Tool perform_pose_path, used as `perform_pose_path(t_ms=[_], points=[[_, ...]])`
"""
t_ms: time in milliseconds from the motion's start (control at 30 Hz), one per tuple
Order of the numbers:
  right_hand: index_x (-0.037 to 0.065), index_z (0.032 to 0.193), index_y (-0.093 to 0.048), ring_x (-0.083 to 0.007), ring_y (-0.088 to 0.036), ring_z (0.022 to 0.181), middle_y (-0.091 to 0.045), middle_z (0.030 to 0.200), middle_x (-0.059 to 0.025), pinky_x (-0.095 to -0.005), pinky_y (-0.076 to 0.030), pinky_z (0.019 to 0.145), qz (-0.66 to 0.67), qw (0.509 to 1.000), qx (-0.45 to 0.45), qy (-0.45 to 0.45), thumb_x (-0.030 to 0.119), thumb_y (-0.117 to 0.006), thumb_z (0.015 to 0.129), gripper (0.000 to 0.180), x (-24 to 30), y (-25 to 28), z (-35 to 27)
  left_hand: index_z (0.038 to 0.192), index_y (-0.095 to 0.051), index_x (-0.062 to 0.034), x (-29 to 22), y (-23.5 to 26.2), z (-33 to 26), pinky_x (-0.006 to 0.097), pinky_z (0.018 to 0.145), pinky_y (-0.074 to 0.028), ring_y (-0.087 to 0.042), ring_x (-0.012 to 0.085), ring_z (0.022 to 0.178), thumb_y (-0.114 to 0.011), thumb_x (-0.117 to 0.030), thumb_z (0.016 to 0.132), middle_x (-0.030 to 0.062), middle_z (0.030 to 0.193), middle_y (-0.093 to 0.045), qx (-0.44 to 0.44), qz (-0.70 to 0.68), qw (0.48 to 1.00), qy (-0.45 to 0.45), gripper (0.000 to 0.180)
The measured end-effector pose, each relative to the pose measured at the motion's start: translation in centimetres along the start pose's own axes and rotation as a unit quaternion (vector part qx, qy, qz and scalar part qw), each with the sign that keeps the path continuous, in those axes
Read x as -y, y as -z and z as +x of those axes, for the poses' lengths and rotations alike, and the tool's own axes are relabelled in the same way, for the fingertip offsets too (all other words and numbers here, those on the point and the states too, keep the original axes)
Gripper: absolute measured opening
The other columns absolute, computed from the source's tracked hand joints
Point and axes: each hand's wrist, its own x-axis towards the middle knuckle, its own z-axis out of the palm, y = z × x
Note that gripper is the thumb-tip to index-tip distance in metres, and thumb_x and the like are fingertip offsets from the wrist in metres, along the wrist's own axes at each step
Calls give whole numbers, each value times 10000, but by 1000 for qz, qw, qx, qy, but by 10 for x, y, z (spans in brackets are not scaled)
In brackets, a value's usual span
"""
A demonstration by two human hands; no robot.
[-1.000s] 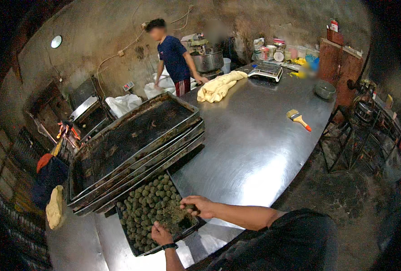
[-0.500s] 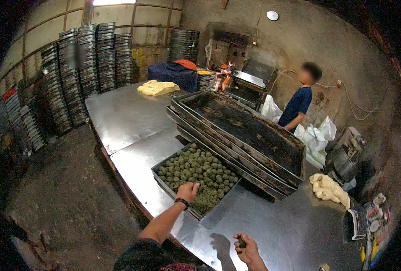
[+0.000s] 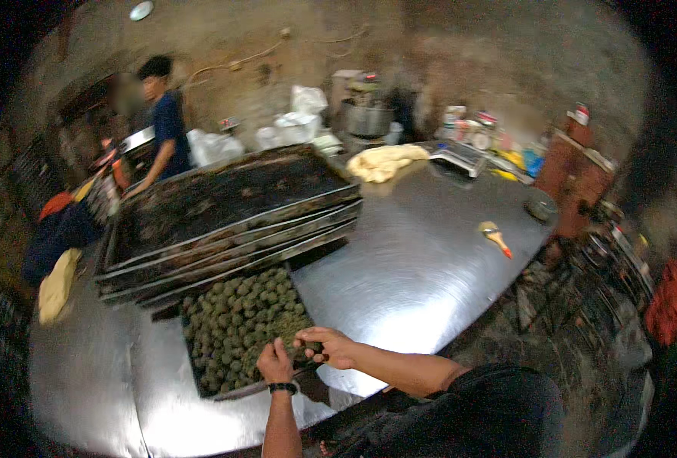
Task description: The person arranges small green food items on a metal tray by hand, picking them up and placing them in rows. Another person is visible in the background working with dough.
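Observation:
My left hand (image 3: 276, 364), with a dark band at the wrist, is over the near part of a shallow tray (image 3: 195, 374). Its fingers look curled and its thumb points up; whatever is inside them is hidden. Close beside it, my right hand (image 3: 334, 347) has its fingers bent around a dark green ball (image 3: 311, 348). Many similar greenish balls (image 3: 235, 324) fill most of the tray, and loose crumbly green filling (image 3: 299, 327) lies at its right side.
Stacked blackened baking trays (image 3: 231, 206) stand just beyond the ball tray. Pale dough lumps (image 3: 384, 162) (image 3: 58, 286) rest on the metal table (image 3: 399, 252). A brush (image 3: 495, 239) lies at right, near a scale (image 3: 459, 159). A person (image 3: 169, 137) stands behind the trays.
The view has swung to the right, bringing the brush and the table's right end into sight. My right hand, with the ball, has come up beside my left hand at the tray.

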Motion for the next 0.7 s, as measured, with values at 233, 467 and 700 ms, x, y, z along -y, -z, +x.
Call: perform_pose_path(t_ms=[233, 467, 700], points=[[123, 612, -417, -95, -344, 436, -438, 572, -20, -215, -257, 379, -107, 980, -166, -29, 453, -586, 815, 423, -14, 24, -4, 529, -399, -22, 10, -10, 2, 372, 416, -281, -345, 240, 385, -510, -318, 875, 112, 437, -335, 16, -48, 998, 24, 469], [123, 939, -528, -103, -444, 537, -592, 854, -10, -208, -329, 471, -63, 998, 11, -28, 324, -532, 862, 215, -7, 30, 9, 568, -479, 0, 6, -1, 7, 372, 436, -334, -389, 247, 413, -510, -334, 869, 135, 463, -425, 23, -27, 998, 45, 451], [126, 669, -468, -95, -389, 456, -425, 554, 3, -234, -277, 378, -158, 983, -85, -30, 449, -629, 776, 377, -2, 61, 28, 607, -493, 0, 11, -3, -6, 376, 461, -351, -406, 264, 443, -534, -358, 847, 166, 512, -439, 21, 67, 991, 113, 433]])
